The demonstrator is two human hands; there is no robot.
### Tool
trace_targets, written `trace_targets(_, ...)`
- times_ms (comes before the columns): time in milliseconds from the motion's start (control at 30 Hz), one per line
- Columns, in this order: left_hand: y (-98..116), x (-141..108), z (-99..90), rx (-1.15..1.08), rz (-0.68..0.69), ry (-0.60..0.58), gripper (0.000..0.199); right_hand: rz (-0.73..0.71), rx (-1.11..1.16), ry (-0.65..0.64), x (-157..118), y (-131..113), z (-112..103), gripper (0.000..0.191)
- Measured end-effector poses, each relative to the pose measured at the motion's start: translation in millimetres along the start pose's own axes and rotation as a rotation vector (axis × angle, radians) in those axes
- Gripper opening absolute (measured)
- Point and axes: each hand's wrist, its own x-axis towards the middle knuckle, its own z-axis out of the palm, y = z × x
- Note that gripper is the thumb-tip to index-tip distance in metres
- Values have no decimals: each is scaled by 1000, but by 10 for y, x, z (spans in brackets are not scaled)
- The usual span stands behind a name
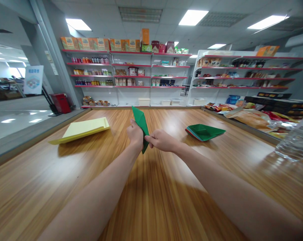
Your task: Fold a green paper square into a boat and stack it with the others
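Note:
Above the middle of the wooden table [151, 187] a folded piece of green paper [140, 118] is held up on edge, tilted. My left hand [135, 135] is closed round its left side, partly covering it. With thumb and fingers pinched, my right hand [161, 140] grips the paper's lower right edge. To the right rests a folded green paper boat [205, 132], with blue and red layers showing under its left end. Yellow paper sheets [84, 129] lie in a loose stack at the left.
A clear plastic bottle [295, 140] stands at the right edge. Snack packets [251, 117] and black boxes [274, 105] are heaped behind it. A raised rim [91, 112] borders the table. Stocked shelves [131, 77] stand beyond, and a red box [61, 103] is on the floor at left.

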Motion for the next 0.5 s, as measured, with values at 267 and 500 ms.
trace_targets(267,-2,7,-74,207,258,165,61,89,-182,206,38,-45,106,37)
trace_targets(500,-152,92,-79,151,137,144,64,-73,-178,67,16,-14,152,42)
